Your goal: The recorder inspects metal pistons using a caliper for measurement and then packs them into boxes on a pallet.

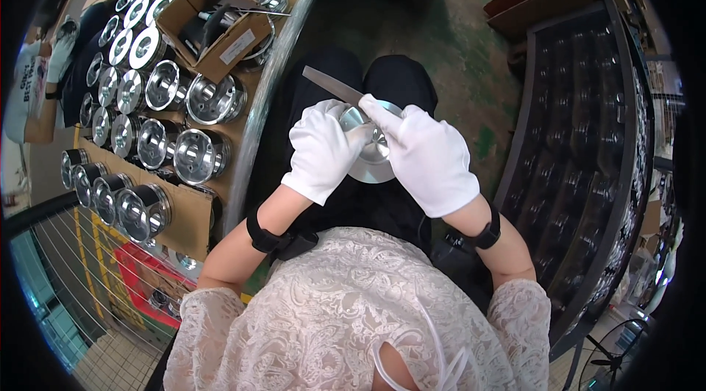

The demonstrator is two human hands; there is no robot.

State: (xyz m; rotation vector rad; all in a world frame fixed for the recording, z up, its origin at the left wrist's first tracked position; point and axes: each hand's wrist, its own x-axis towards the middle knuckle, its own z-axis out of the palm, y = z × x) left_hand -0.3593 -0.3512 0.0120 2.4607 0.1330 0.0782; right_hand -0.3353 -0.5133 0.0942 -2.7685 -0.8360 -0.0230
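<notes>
A round silver metal piston rests over my lap, its shiny face turned up. My left hand, in a white glove, grips it from the left with the thumb lying over the face. My gloved right hand is closed on a flat metal file, its index finger pressed along the tool. The file's bare end sticks out up and to the left, past my left fingers. Both hands hide part of the piston and the file's near end.
On the left, a table bears rows of pistons and a cardboard box with tools inside. A dark rack with many compartments stands at right. Another person's gloved hand holds a part at far left.
</notes>
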